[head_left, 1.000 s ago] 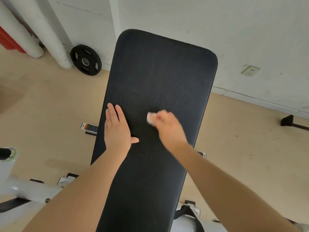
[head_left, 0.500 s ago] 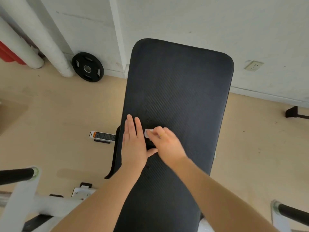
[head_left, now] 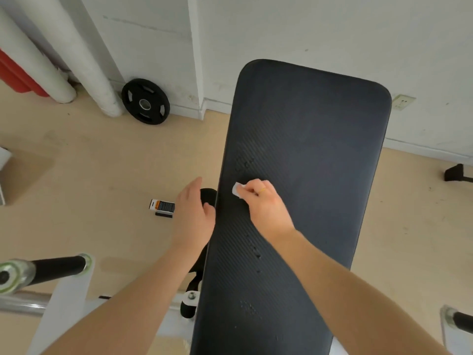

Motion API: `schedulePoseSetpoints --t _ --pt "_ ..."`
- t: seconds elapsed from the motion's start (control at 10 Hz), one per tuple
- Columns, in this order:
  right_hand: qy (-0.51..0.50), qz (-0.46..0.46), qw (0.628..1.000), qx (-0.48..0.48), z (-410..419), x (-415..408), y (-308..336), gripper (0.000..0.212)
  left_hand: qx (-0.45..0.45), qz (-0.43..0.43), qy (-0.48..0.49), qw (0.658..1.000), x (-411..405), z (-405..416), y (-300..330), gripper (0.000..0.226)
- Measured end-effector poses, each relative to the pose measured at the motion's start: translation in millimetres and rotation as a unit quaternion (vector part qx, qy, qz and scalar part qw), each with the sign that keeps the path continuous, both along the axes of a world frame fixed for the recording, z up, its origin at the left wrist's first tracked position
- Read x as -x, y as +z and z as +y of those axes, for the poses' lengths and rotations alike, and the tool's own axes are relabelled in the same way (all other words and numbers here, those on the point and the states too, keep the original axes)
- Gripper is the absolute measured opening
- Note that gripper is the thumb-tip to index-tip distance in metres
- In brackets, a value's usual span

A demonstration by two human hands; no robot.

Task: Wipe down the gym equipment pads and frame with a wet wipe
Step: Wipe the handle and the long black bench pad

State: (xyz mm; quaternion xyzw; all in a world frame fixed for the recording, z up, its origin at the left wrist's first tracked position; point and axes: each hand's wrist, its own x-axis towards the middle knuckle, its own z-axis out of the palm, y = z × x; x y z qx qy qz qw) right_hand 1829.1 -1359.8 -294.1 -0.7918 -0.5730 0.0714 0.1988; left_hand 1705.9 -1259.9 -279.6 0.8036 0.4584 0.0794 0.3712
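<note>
one long black ribbed bench pad (head_left: 307, 175) with rounded corners runs up the middle of the view; its near end is cut off by the bottom edge. two bare hands are over it. the right hand (head_left: 263, 206) has its fingers curled round one small white wet wipe (head_left: 236, 188), pinching it against the pad near the pad's left edge; only a corner of the wipe shows past the fingers, the rest is hidden in the grip. a thin ring sits on one finger of that hand. the left hand (head_left: 193, 211) is at the pad's left edge with fingers straight and relaxed, holding nothing; the thumb lies at the rim of the pad, and whether the palm touches it is hard to tell. several small dark marks dot the pad below and above the right hand.

under the pad, parts of one white metal frame (head_left: 64, 295) show at lower left, mostly hidden. two black foam-covered bars show, one at left (head_left: 58, 267) and one cut off at lower right (head_left: 463, 322). on the tan floor (head_left: 102, 175) there is one black round weight plate (head_left: 145, 101) leaning at the white wall (head_left: 307, 29), one small labelled strip (head_left: 162, 206) whose print is too small to read, two white pipes (head_left: 84, 52), one red object (head_left: 18, 73) partly hidden behind them, and one wall socket (head_left: 403, 101).
</note>
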Motion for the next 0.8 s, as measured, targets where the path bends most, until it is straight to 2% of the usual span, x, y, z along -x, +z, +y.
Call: schedulePoseSetpoints --t 0.1,0.2,0.3,0.4,0.5,0.6,0.7,0.8 --pt "-0.050 -0.023 0.998 -0.018 24.6 -31.7 18.0 0.027 0.056 -0.029 0.035 0.997 5.5 10.6 -2.0 0.054" --pt "-0.143 -0.034 0.988 -0.050 55.5 -50.2 31.1 0.038 0.080 -0.042 -0.015 0.996 11.4 12.5 -5.1 0.053" --pt "-0.186 -0.027 0.981 -0.053 74.1 -40.0 31.5 0.038 0.090 -0.043 -0.065 0.993 18.5 11.3 -14.0 0.054" --pt "-0.041 -0.056 0.997 -0.021 58.3 2.2 14.7 0.026 0.097 -0.013 -0.133 0.986 24.4 7.1 -18.2 0.062" --pt "0.069 -0.058 0.996 -0.004 33.8 29.5 0.7 0.041 0.096 0.027 -0.183 0.978 28.1 -0.8 -17.9 0.071" --pt "-0.009 -0.053 0.998 0.011 51.9 1.1 17.6 0.017 0.074 0.044 -0.201 0.976 28.6 -7.6 -24.7 0.083" --pt "-0.071 -0.095 0.992 -0.042 75.6 -37.8 29.4 0.030 0.022 0.055 -0.200 0.978 23.2 -13.9 -32.8 0.094" --pt "-0.136 -0.021 0.988 -0.072 74.8 -39.2 27.1 0.025 -0.033 0.068 -0.196 0.978 17.8 -20.6 -38.7 0.099"
